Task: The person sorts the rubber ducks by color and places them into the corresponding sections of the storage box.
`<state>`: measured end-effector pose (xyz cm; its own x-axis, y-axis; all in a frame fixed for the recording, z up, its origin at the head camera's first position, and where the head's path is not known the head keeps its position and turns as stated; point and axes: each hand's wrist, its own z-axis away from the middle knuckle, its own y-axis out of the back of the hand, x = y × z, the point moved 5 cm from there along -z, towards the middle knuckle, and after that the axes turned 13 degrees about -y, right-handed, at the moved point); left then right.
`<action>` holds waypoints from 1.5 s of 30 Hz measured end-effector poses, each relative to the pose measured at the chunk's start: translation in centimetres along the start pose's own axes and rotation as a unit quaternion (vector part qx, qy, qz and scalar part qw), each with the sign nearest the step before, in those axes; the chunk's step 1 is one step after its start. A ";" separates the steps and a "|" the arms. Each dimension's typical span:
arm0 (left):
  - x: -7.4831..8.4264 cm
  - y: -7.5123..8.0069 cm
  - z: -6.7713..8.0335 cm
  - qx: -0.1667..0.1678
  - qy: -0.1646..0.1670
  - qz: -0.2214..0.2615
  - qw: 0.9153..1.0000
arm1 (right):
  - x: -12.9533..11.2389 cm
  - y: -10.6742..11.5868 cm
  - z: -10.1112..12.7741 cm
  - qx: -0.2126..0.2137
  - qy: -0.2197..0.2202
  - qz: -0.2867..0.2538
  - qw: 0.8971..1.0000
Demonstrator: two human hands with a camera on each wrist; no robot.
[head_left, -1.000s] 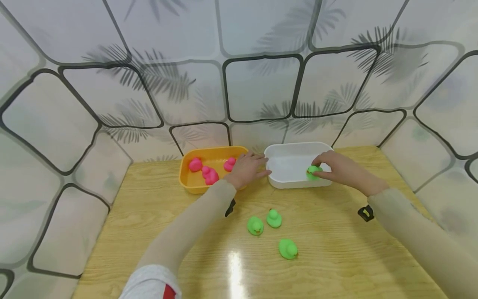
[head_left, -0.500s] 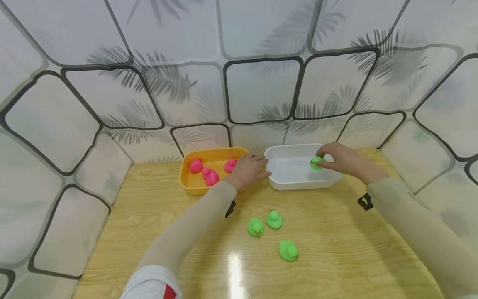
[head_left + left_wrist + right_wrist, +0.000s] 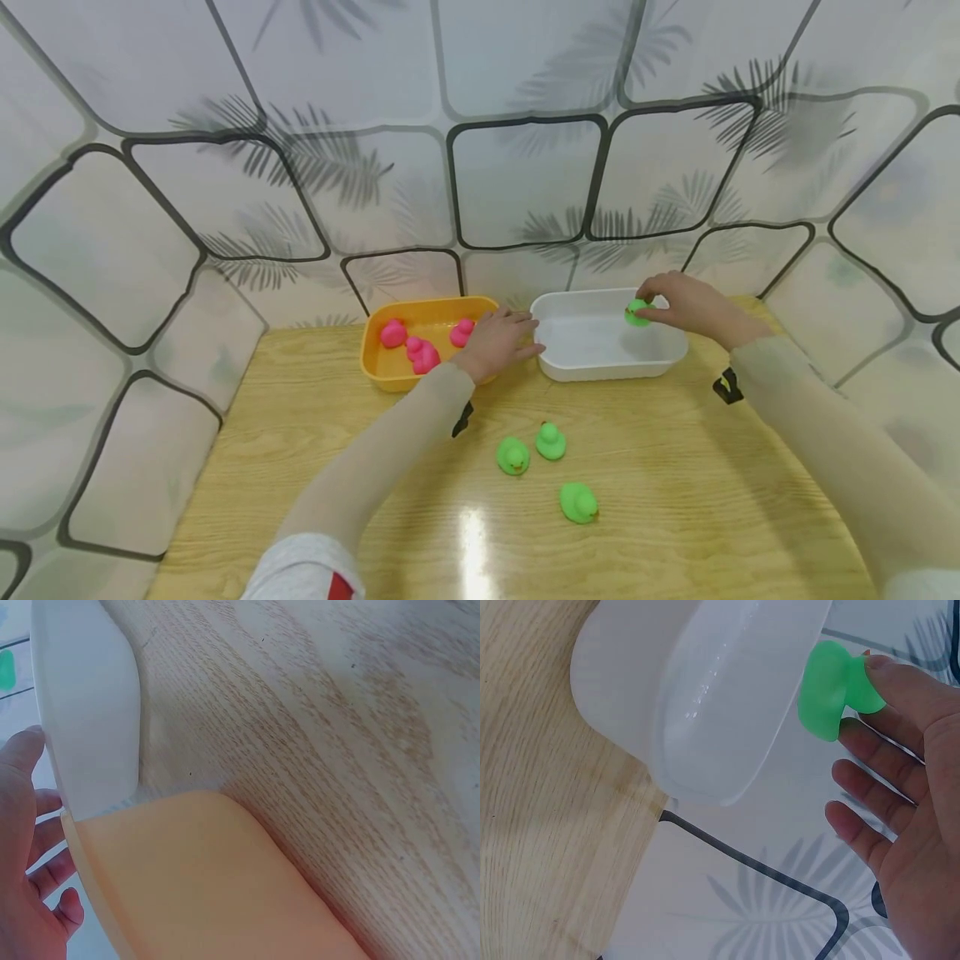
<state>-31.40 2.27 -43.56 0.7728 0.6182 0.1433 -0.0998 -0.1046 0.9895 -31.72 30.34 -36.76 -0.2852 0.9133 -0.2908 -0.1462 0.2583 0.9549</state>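
Note:
My right hand (image 3: 693, 307) pinches a green rubber duck (image 3: 636, 312) between thumb and fingers over the right part of the white tray (image 3: 585, 372). In the right wrist view the same duck (image 3: 826, 690) appears above the rim, apart from the tray wall. With its fingers spread, my left hand (image 3: 497, 343) lies over the right end of the orange tray (image 3: 382, 379) and touches the near rims of both trays. Pink rubber ducks sit in the orange tray, among them one pink duck (image 3: 393, 333) at its left; the left hand covers part of this tray.
Three green ducks stand on the wooden table in front of the trays: one green duck (image 3: 513, 456), a second green duck (image 3: 551, 442) and a nearer green duck (image 3: 579, 502). A patterned wall covering (image 3: 525, 183) rises right behind the trays.
The right hand has lifted the green duck and carried it slightly to the right and back, from low in the white tray to above it. My left hand stays in place.

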 end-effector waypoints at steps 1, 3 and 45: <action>0.0 0.0 0.0 0.000 0.000 -0.001 1.000 | 0.0 0.1 -0.1 0.000 0.000 0.000 1.000; 0.0 0.1 0.0 0.000 -0.001 -0.002 1.000 | 0.0 0.2 -0.3 0.000 0.001 -0.001 1.000; 0.1 -0.1 0.1 0.010 -0.003 -0.004 1.000 | -0.3 -1.2 3.1 0.022 0.033 0.009 0.999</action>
<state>-31.27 2.30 -43.62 0.7770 0.6147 0.1359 -0.0818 -0.1154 0.9899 -28.55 30.68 -37.61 -0.3496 0.8957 -0.2748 -0.0996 0.2561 0.9615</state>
